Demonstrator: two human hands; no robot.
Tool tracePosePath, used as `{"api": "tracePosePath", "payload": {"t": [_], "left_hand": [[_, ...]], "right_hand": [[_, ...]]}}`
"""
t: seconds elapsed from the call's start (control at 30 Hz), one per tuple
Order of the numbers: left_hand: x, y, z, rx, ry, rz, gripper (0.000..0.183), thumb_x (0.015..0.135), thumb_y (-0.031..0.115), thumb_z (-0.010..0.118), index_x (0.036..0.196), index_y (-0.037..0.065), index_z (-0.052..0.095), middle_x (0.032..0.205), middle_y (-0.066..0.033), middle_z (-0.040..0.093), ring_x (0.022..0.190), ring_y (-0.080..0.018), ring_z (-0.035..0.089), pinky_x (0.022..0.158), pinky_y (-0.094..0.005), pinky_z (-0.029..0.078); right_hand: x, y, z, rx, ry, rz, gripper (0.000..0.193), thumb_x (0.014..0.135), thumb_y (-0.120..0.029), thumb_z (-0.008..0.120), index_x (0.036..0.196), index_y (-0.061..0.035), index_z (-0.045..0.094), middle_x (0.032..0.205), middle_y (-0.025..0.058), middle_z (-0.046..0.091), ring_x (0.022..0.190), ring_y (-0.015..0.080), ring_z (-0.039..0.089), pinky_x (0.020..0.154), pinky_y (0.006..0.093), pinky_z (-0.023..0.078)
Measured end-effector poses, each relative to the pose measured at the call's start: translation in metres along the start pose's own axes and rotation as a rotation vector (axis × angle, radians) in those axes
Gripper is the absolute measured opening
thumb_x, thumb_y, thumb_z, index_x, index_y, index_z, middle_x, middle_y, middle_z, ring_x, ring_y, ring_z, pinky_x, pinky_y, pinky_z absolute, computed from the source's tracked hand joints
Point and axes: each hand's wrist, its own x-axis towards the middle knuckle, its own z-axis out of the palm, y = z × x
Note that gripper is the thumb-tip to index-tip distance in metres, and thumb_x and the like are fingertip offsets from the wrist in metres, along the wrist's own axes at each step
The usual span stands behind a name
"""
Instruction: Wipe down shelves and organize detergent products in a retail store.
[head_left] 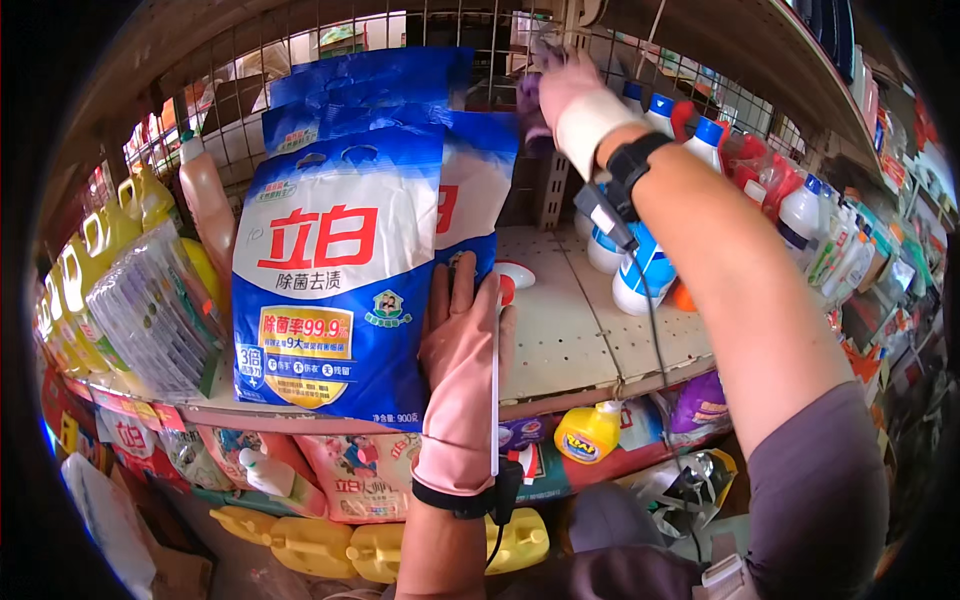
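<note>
My left hand (458, 345), in a pink glove, lies with stretched fingers against the right side of a blue and white bag of laundry detergent (335, 260). The bag stands upright at the shelf's front, with more such bags (478, 165) close behind it. My right arm reaches to the back of the shelf. There my right hand (572, 90), gloved in pink and white, has its fingers bent at something purple (533, 105) by the wire grid; blur hides what it is. A small white and red item (513, 278) sits right of the bags.
Yellow jugs (90, 260) and a clear-wrapped stack (155, 310) stand left on the shelf (550, 340). White bottles with blue caps (645, 270) crowd the right. Lower down are a yellow bottle (588, 432) and more bags (360, 470). A black cable (655, 345) hangs from my right wrist.
</note>
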Motion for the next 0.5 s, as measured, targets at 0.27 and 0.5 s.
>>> {"api": "tracePosePath", "payload": {"t": [0.27,0.5], "left_hand": [[-0.003,-0.023,-0.022,0.106,-0.011,-0.030,0.041,0.082,0.020,0.060,0.122,0.012,0.057,0.140,-0.0145,0.045,0.129,-0.0394,0.040,0.107,-0.0454,0.033],[0.001,-0.016,-0.018,0.064,0.025,-0.011,0.037,0.084,0.026,0.061,0.119,0.012,0.059,0.140,-0.0138,0.044,0.130,-0.0380,0.039,0.107,-0.0455,0.032]], "right_hand": [[-0.089,-0.139,0.007,-0.091,-0.525,-0.485,0.027,0.085,-0.025,0.057,0.104,-0.0123,0.072,0.110,0.0089,0.068,0.105,0.0284,0.063,0.088,0.0511,0.046],[-0.057,-0.114,0.021,0.266,-0.615,-0.361,0.029,0.079,-0.021,0.067,0.106,-0.0111,0.071,0.111,0.0096,0.068,0.101,0.0264,0.066,0.081,0.0360,0.054]]}}
